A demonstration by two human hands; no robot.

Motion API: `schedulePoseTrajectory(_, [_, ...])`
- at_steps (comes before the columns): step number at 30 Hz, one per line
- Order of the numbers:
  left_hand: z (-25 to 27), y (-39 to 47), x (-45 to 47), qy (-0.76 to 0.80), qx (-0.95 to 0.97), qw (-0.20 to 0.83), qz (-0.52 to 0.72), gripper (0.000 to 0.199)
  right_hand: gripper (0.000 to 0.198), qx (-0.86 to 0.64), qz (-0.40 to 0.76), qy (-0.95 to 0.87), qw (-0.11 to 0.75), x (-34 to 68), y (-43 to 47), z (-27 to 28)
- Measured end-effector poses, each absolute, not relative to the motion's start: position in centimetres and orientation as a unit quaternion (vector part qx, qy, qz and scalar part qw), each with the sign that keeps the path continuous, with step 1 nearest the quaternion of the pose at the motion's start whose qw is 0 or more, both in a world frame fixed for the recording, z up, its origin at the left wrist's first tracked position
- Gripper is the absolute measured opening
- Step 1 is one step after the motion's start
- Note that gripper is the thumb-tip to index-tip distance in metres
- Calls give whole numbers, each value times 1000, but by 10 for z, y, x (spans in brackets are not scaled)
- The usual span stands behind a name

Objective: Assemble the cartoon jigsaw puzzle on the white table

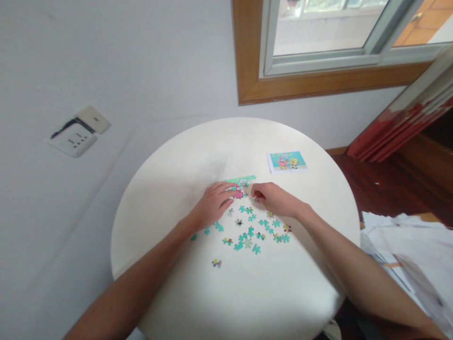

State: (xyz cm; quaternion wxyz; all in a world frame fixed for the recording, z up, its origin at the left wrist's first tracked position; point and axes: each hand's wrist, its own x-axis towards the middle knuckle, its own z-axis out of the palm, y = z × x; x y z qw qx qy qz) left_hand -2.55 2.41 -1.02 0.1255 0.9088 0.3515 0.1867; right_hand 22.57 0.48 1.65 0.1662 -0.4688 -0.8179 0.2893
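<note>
Joined puzzle section, green and pink, lies on the round white desk, just beyond both hands. Left hand rests flat, fingers spread a little and lying on the section's near left edge; it grips nothing. Right hand sits just right of the section, fingertips drawn together at the desk surface near the section's corner; whether a piece is pinched there cannot be told, too small. The hands are near each other, not touching.

Loose pieces, mostly teal, are scattered on the desk nearer the person than both hands, between the forearms. One stray piece lies apart, nearer still.

Reference picture, a small card with cartoon figures, lies beyond and right of the right hand, well apart.

Wall socket far left of the left hand. Window beyond the desk.
</note>
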Motion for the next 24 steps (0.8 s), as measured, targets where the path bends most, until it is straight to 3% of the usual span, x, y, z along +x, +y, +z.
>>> schedulePoseTrajectory(4, [-11,25,-27,359,914,124,147,33,16,-500,398,-705,309,229,18,6])
schedulePoseTrajectory(7, [-11,24,-27,356,916,124,140,34,17,-515,449,-635,361,230,24,0])
schedulePoseTrajectory(13, [-7,19,-23,357,916,117,138,36,21,-519,535,-520,417,224,23,0])
schedulePoseTrajectory(18, [-3,21,-21,377,888,122,233,33,8,-510,600,-439,433,215,18,5])
schedulePoseTrajectory(24, [2,16,-18,391,853,135,318,24,8,-501,642,-388,432,200,9,10])
